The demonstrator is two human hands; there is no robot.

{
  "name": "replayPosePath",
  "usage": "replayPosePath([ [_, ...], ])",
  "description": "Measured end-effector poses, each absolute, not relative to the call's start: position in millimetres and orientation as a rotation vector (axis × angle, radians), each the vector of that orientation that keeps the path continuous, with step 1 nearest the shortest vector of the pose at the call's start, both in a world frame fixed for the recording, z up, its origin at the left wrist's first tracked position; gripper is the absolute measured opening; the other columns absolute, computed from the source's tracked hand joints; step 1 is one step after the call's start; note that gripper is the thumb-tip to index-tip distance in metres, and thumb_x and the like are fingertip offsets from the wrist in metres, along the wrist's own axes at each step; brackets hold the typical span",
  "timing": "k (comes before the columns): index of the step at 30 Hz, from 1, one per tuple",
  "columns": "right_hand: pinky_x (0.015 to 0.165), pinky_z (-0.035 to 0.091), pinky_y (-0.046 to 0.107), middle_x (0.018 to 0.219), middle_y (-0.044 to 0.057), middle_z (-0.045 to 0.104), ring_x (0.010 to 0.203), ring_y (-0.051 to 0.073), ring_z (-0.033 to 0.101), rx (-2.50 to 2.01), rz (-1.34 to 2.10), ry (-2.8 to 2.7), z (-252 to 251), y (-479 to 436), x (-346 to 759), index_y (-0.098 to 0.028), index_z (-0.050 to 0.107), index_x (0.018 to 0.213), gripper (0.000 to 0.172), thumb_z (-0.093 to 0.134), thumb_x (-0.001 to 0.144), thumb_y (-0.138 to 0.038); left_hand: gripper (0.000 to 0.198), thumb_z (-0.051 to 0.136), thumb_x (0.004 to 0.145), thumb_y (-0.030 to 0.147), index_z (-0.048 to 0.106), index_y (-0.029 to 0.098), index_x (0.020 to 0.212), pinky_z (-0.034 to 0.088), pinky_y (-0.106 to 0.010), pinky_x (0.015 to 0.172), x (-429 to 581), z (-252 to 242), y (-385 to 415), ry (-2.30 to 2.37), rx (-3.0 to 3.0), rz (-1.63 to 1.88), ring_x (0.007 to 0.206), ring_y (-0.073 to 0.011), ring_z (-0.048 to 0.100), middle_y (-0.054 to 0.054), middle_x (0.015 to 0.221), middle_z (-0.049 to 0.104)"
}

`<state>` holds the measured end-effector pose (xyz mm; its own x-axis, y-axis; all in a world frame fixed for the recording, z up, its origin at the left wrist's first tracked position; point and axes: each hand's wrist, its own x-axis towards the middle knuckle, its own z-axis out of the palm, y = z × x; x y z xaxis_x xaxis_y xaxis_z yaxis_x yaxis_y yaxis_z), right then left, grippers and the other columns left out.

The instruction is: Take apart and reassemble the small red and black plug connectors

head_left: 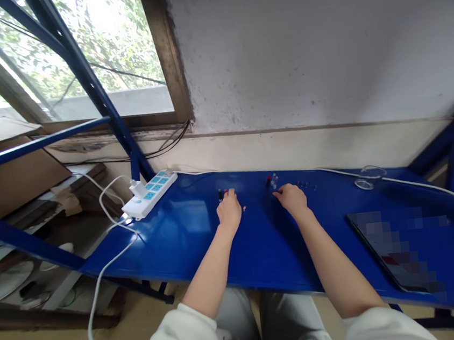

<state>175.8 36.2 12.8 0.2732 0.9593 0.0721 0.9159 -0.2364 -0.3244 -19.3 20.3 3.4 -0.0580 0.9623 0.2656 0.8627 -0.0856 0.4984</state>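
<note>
Both my arms reach out over a glossy blue table [201, 232]. My left hand [228, 211] rests knuckles-up with its fingers curled at some tiny dark and red parts [222, 194]. My right hand [292, 198] lies a little to the right, fingers bent toward small red, clear and dark parts [272, 181]. The fingertips of both hands are turned away from me, so any grip is hidden. A few more tiny parts [302, 184] lie just past the right hand.
A white power strip [150, 193] with blue sockets sits at the table's back left, its white cable [100, 280] hanging off the edge. A clear small dish [365, 182] stands at back right, a dark tablet [398, 252] at right. Wall and window frame behind.
</note>
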Motion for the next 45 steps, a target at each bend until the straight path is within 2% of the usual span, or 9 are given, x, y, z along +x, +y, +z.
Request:
replayPosePath([
  [3, 0.059, 0.039, 0.027, 0.073, 0.011, 0.064, 0.072, 0.022, 0.061, -2.084, 0.244, -1.756, 16, 19, 162, -0.016, 0.064, 0.077, 0.030, 0.043, 0.083, -0.036, 0.023, 0.039, 0.084, 0.018, 0.053, 0.020, 0.102, 0.044, -0.027, 0.067, -19, 1, 23, 1.787, 1.962, 1.017, 0.076, -0.0176, 0.061, -0.008, 0.091, 0.062],
  [6, 0.060, 0.038, 0.027, 0.072, 0.011, 0.063, 0.070, 0.020, 0.059, -1.911, 0.303, -1.680, 13, 10, 149, -0.016, 0.060, 0.078, 0.040, 0.029, 0.087, -0.040, 0.021, 0.036, 0.085, 0.018, 0.053, 0.020, 0.098, 0.045, -0.024, 0.061, -13, -2, 23, 1.460, 1.820, 1.221, 0.059, -0.0107, 0.058, -0.003, 0.078, 0.062],
  [9, 0.058, 0.037, 0.026, 0.064, 0.007, 0.060, 0.063, 0.018, 0.057, -1.762, 0.494, -1.576, 4, 9, 139, -0.018, 0.055, 0.067, 0.053, 0.020, 0.086, -0.053, 0.018, 0.038, 0.084, 0.023, 0.051, 0.019, 0.097, 0.043, -0.021, 0.049, -3, -4, 20, 1.173, 1.685, 1.277, 0.043, -0.0056, 0.049, 0.000, 0.076, 0.059],
  [12, 0.052, 0.035, 0.024, 0.052, 0.003, 0.052, 0.052, 0.014, 0.050, -1.536, 0.669, -1.512, -4, 12, 133, -0.019, 0.047, 0.056, 0.058, 0.017, 0.082, -0.061, 0.018, 0.039, 0.084, 0.026, 0.050, 0.017, 0.095, 0.040, -0.018, 0.042, 4, -4, 16, 1.010, 1.622, 1.250, 0.038, -0.0029, 0.045, 0.000, 0.076, 0.058],
  [19, 0.047, 0.028, 0.023, 0.047, -0.002, 0.042, 0.046, 0.011, 0.038, -1.345, 0.601, -1.409, -8, 8, 129, -0.019, 0.042, 0.054, 0.051, 0.026, 0.082, -0.059, 0.021, 0.045, 0.082, 0.034, 0.046, 0.016, 0.092, 0.038, -0.017, 0.038, 6, -2, 14, 0.900, 1.494, 1.266, 0.036, -0.0025, 0.046, 0.001, 0.074, 0.058],
  [25, 0.053, 0.032, 0.022, 0.054, -0.002, 0.048, 0.051, 0.011, 0.042, -1.283, 0.462, -1.541, 1, 2, 134, -0.018, 0.046, 0.062, 0.042, 0.031, 0.084, -0.050, 0.030, 0.045, 0.080, 0.045, 0.047, 0.016, 0.083, 0.036, -0.017, 0.038, 6, 1, 12, 0.946, 1.418, 1.297, 0.035, -0.0028, 0.045, 0.001, 0.067, 0.059],
  [30, 0.057, 0.038, 0.022, 0.064, 0.000, 0.056, 0.057, 0.012, 0.050, -1.186, 0.482, -1.668, -3, 9, 138, -0.018, 0.053, 0.080, 0.030, 0.039, 0.082, -0.044, 0.033, 0.046, 0.079, 0.047, 0.049, 0.015, 0.081, 0.034, -0.017, 0.037, 4, 2, 14, 1.017, 1.346, 1.416, 0.034, -0.0033, 0.044, 0.002, 0.063, 0.056],
  [39, 0.064, 0.041, 0.025, 0.081, 0.004, 0.062, 0.066, 0.014, 0.055, -1.388, 0.358, -1.870, -5, 12, 142, -0.020, 0.056, 0.091, 0.022, 0.043, 0.081, -0.034, 0.029, 0.058, 0.072, 0.037, 0.053, 0.014, 0.089, 0.036, -0.017, 0.040, 3, -1, 17, 0.993, 1.392, 1.351, 0.040, -0.0028, 0.046, 0.000, 0.070, 0.058],
  [45, 0.064, 0.040, 0.023, 0.085, 0.003, 0.062, 0.069, 0.014, 0.056, -1.364, 0.282, -1.918, -6, 12, 145, -0.021, 0.056, 0.093, 0.020, 0.042, 0.082, -0.029, 0.021, 0.057, 0.072, 0.027, 0.057, 0.014, 0.090, 0.039, -0.017, 0.042, 4, -6, 19, 0.989, 1.463, 1.290, 0.041, -0.0029, 0.047, -0.002, 0.075, 0.059],
])
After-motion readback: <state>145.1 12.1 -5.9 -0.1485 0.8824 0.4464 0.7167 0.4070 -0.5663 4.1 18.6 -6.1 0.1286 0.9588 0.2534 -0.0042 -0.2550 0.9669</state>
